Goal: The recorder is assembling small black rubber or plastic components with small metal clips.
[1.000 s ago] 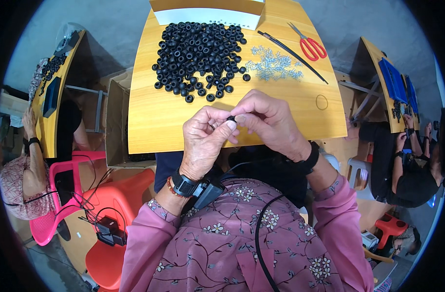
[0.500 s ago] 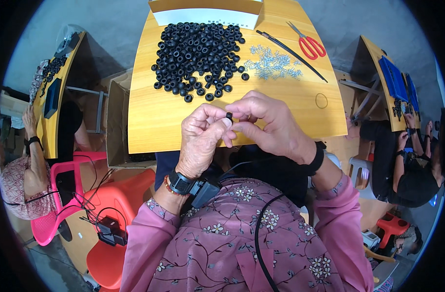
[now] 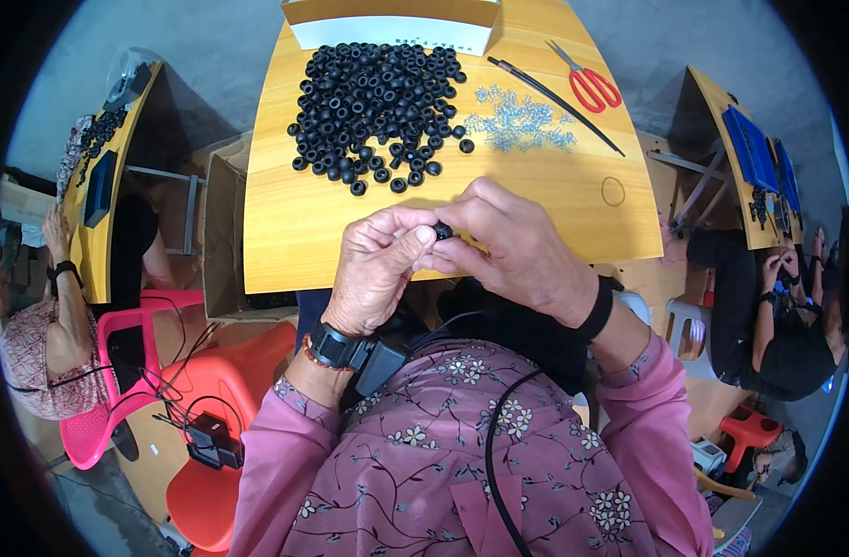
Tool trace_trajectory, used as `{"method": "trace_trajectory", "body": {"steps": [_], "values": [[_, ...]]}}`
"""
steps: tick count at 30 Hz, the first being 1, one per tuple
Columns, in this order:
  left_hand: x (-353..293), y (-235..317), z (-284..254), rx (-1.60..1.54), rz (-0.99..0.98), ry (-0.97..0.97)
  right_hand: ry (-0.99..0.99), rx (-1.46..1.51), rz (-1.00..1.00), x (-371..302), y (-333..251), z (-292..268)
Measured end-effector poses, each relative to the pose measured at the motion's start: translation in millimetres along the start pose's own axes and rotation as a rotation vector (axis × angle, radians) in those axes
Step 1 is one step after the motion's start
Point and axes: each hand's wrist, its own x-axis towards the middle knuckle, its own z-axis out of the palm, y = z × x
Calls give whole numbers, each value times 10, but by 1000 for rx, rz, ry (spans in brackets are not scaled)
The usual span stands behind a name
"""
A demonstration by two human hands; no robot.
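Note:
A small black round part (image 3: 443, 230) is pinched between my two hands above the near edge of the wooden table (image 3: 331, 232). My left hand (image 3: 381, 260) grips its left side with thumb and forefinger. From the other side my right hand (image 3: 512, 241) closes its thumb and fingers on it; they partly hide it. Beyond my hands lies a heap of black hollow beads (image 3: 378, 107), a few of them strayed toward me. To the right of the heap, small shiny metal pieces (image 3: 522, 121) are scattered.
Red-handled scissors (image 3: 593, 88) and a thin black rod (image 3: 559, 104) lie at the far right. A rubber band (image 3: 613, 191) rests near the right edge. An open box (image 3: 392, 32) stands at the back. Other people sit at side tables; a red chair (image 3: 211, 408) stands at my left.
My right hand has turned and come closer to the left, its fingers now covering more of the black part. Both hands have shifted slightly.

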Motion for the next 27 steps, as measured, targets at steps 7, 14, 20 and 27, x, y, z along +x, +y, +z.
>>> {"method": "trace_trajectory", "body": {"steps": [7,14,20,27], "values": [[1,-83,-13,53,58,22,81,145,19,-75,105,122],[7,-48,12,127,-2,37,41,87,-45,-103,168,123],[28,-28,41,137,-10,28,11,171,18,-93,122,87],[33,-57,91,129,15,66,17,363,203,-85,49,15]]}}
